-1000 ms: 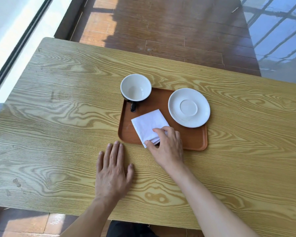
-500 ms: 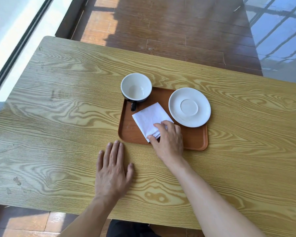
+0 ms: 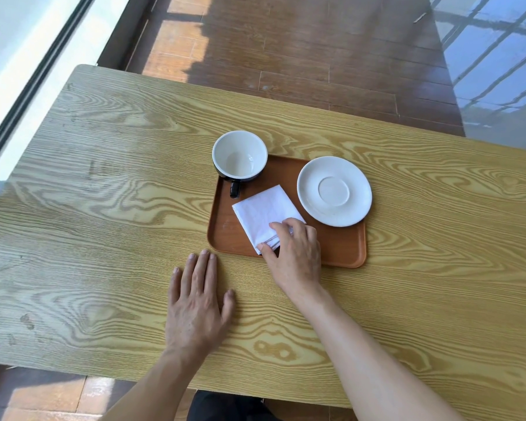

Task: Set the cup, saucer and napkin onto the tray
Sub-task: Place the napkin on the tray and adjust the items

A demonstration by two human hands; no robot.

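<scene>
A brown tray (image 3: 340,250) lies on the wooden table. An empty cup (image 3: 240,154), white inside and dark outside, stands on the tray's far left corner with its handle toward me. A white saucer (image 3: 334,191) rests on the tray's far right part. A folded white napkin (image 3: 263,212) lies in the tray's middle. My right hand (image 3: 295,253) pinches the napkin's near corner between thumb and fingers. My left hand (image 3: 196,302) lies flat on the table just left of the tray's near edge, holding nothing.
The wooden table (image 3: 104,208) stretches wide to the left and right of the tray. Beyond its far edge is a dark plank floor (image 3: 316,56). A window frame (image 3: 43,65) runs along the left.
My right hand has slid the napkin farther onto the tray, away from its near edge. My left hand has stayed flat on the table.
</scene>
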